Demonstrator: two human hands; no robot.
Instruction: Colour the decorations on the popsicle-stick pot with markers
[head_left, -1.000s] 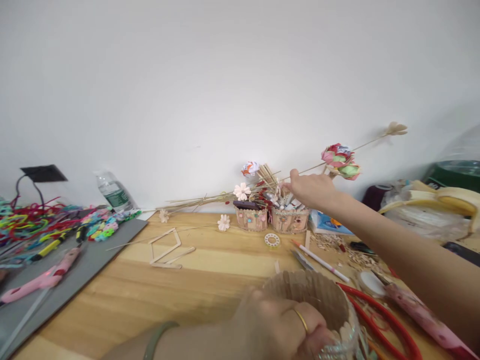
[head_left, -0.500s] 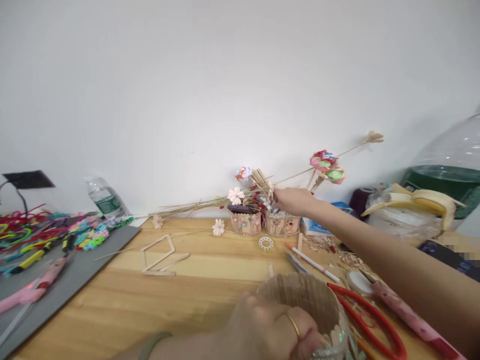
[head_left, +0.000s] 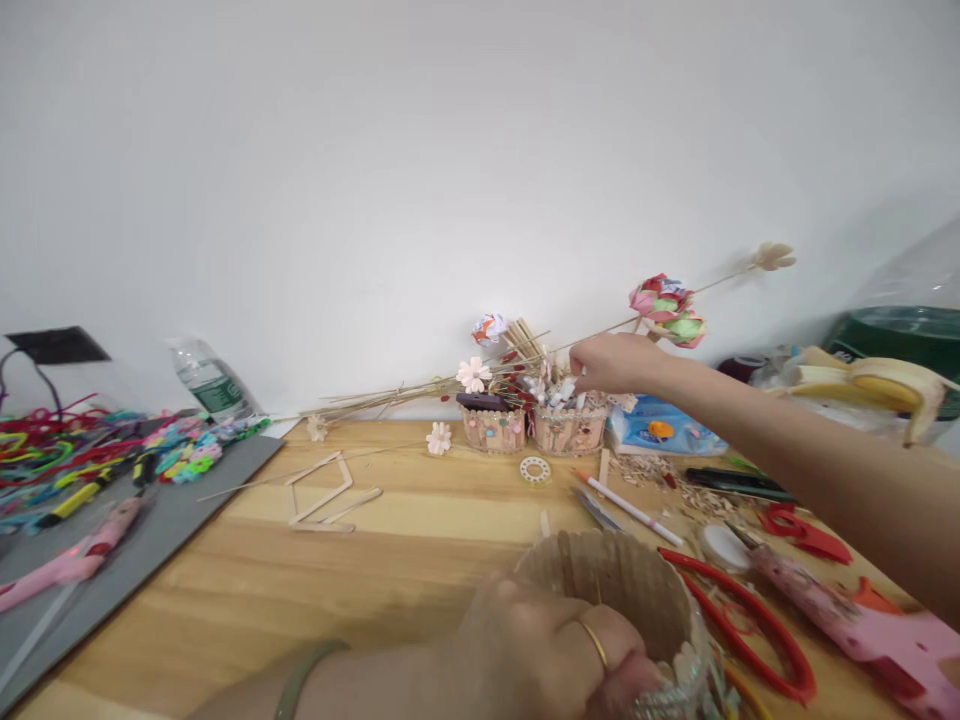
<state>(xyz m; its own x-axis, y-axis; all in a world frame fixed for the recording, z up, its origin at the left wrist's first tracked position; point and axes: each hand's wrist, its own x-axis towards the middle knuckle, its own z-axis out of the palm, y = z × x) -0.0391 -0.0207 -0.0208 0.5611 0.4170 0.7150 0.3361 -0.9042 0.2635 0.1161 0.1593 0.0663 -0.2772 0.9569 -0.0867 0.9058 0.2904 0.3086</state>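
My left hand (head_left: 551, 650), with a gold ring and a green bangle, is wrapped round the near rim of a round holder made of wooden sticks (head_left: 630, 585) at the table's front edge. My right hand (head_left: 611, 362) reaches far across to two small decorated stick pots (head_left: 536, 428) by the wall. Its fingers are pinched together over the right pot, among paper flowers and thin stems. What they pinch is too small to name. Paper roses on long stems (head_left: 664, 305) rise just behind that hand.
A pink glue gun (head_left: 847, 615), red scissors (head_left: 750, 635) and a white pen (head_left: 626, 508) lie right. Loose sticks (head_left: 326, 490) lie mid-table. A grey mat (head_left: 150, 530) with coloured pipe cleaners, another pink glue gun (head_left: 71, 555) and a water bottle (head_left: 206, 380) sit left. A banana (head_left: 874, 380) is far right.
My right hand has lifted slightly and shifted right above the right pot. The view has tilted a little. My left hand keeps its hold on the stick holder.
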